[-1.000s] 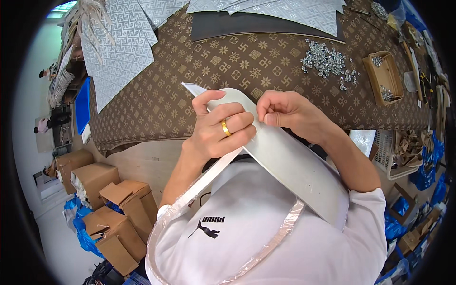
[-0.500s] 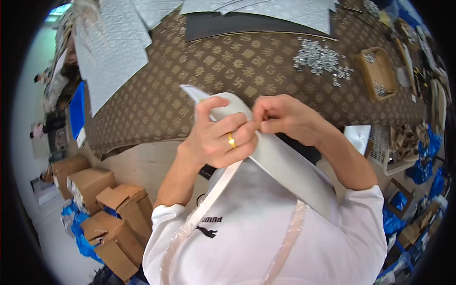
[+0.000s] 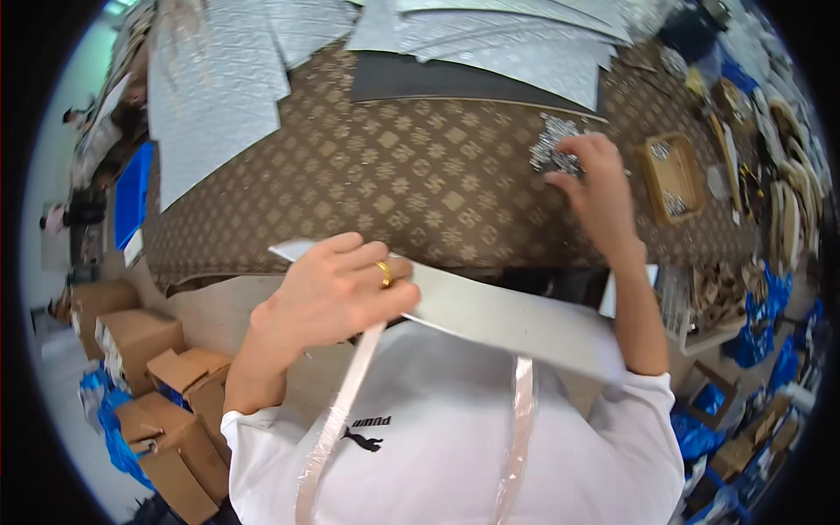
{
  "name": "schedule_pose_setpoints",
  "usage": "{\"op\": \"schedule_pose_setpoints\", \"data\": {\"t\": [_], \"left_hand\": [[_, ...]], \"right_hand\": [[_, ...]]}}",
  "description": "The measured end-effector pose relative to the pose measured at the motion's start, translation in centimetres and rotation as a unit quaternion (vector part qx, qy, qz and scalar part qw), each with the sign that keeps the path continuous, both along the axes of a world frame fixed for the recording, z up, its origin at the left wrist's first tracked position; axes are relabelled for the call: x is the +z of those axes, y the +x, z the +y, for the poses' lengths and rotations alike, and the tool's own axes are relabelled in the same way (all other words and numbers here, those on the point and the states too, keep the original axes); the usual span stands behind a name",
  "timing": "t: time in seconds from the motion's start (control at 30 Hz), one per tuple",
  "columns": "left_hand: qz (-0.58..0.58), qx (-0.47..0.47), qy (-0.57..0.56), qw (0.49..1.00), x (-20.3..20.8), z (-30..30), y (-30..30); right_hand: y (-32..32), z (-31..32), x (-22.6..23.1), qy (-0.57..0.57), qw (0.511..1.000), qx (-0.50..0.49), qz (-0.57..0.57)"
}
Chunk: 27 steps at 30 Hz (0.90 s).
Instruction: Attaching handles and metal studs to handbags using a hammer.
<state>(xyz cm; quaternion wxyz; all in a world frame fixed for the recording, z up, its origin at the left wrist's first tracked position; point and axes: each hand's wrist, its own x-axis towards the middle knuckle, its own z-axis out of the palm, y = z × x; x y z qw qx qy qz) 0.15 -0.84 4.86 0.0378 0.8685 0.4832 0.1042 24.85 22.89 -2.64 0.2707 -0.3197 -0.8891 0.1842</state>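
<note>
My left hand [image 3: 341,293] is wrapped round one end of a long, pale grey-white sheet [image 3: 516,324], its fingers bent over the edge. That sheet is flexible and stretches across in front of my chest toward my right forearm. A white pointed tip [image 3: 293,250] sticks out beyond my left knuckles. Two pinkish straps in clear film, a left strap [image 3: 343,407] and a right strap [image 3: 518,420], run down from the sheet's lower edge over my white shirt. Above the table, my right hand [image 3: 597,179] reaches into a pile of small shiny metal pieces [image 3: 549,140], thumb and fingers apart.
A brown patterned cloth [image 3: 411,175] covers the table. Silvery quilted sheets [image 3: 214,96] and a dark flat panel [image 3: 464,87] lie at the back. A shallow tan box [image 3: 672,179] with metal pieces sits at right. Cardboard boxes [image 3: 171,437] stand on the floor at left.
My right hand has left the sheet and moved up and right to the metal pieces. My left hand has shifted lower left with the sheet, which now spreads out flatter.
</note>
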Motion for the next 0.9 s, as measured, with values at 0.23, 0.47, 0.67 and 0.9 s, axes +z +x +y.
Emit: {"op": "schedule_pose_setpoints", "data": {"t": [0.23,0.47,0.67,0.9], "left_hand": [[-0.297,0.43,-0.128,0.843,0.5,-7.4,-6.4],[-0.677,0.479,-0.051,0.557,-4.8,-5.7,-3.6],[-0.752,0.439,-0.071,0.486,-9.7,-2.7,-1.7],[-0.69,0.493,-0.034,0.53,-9.6,-3.0,-1.5]], "right_hand": [[2.6,3.9,-2.1,0.007,0.998,0.002,-0.057],[2.9,3.9,-0.4,-0.083,0.995,-0.046,-0.015],[3.7,5.6,-1.2,-0.176,0.981,-0.083,-0.016],[0.6,4.4,-0.8,-0.366,0.917,-0.099,0.123]]}}
